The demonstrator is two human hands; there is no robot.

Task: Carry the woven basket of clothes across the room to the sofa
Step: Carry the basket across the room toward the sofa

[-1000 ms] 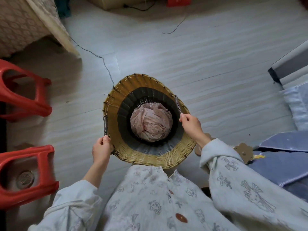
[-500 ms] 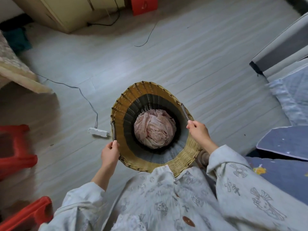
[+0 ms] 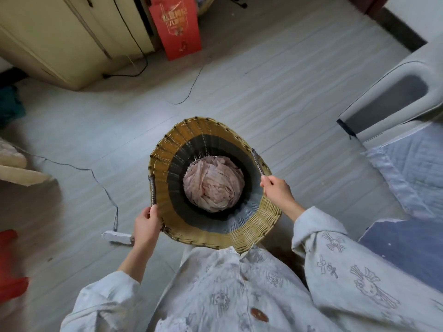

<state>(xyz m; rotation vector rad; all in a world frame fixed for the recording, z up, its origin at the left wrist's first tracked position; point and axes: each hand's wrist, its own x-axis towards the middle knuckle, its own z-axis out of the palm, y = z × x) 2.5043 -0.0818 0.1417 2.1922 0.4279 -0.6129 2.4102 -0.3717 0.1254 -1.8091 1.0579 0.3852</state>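
Observation:
I hold a round woven basket [image 3: 172, 149] in front of my body, above the floor; its wall is tan at the rim and dark grey lower down. Crumpled pale pink clothes [image 3: 213, 185] fill its bottom. My left hand [image 3: 146, 226] is closed around the dark wrapped handle on the left rim. My right hand [image 3: 278, 191] grips the matching handle on the right rim. A grey sofa [image 3: 395, 92] with a blue quilted cover [image 3: 412, 168] stands at the right edge.
A white power strip [image 3: 116, 236] with its cable lies on the floor left of the basket. A cream cabinet [image 3: 67, 37] and a red paper bag [image 3: 177, 27] stand at the back. A red stool [image 3: 9, 264] shows at the lower left.
The view has swung right and forward with the basket still held by both handles. The red stools have slid off to the left, while the cabinet, red bag and sofa have come closer.

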